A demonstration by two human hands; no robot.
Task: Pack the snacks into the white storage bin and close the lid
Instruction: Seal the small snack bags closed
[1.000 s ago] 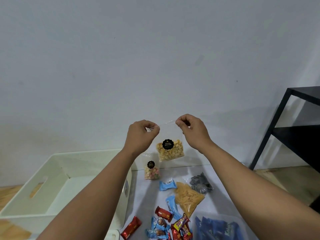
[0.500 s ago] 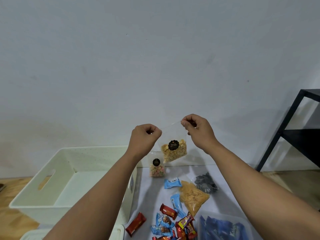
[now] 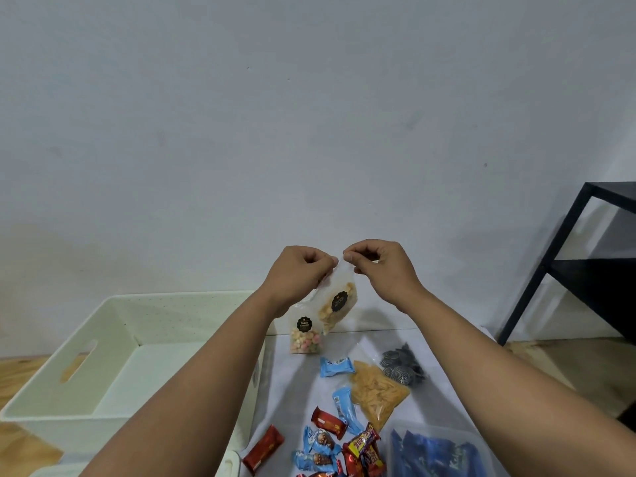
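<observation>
Both hands hold a clear snack bag [image 3: 339,301] of yellow pieces with a black round label up in the air. My left hand [image 3: 298,275] pinches its top left corner and my right hand [image 3: 380,266] pinches the top right, close together. The bag hangs tilted. The white storage bin [image 3: 69,366] stands open at the left with nothing visible inside. On the white table [image 3: 296,394] lie a second labelled bag of pastel pieces [image 3: 304,335], a bag of orange chips [image 3: 378,394], a bag of dark discs [image 3: 401,368] and several small wrapped candies [image 3: 344,438].
A clear tub of blue packets [image 3: 433,454] sits at the bottom right. Part of a white lid [image 3: 227,464] shows at the bottom edge, below the bin. A black metal shelf [image 3: 592,266] stands at the right against the pale wall. Wooden floor shows on both sides.
My hands have come closer together, so the bag's top is no longer stretched wide. The bag now hangs tilted toward the left hand.
</observation>
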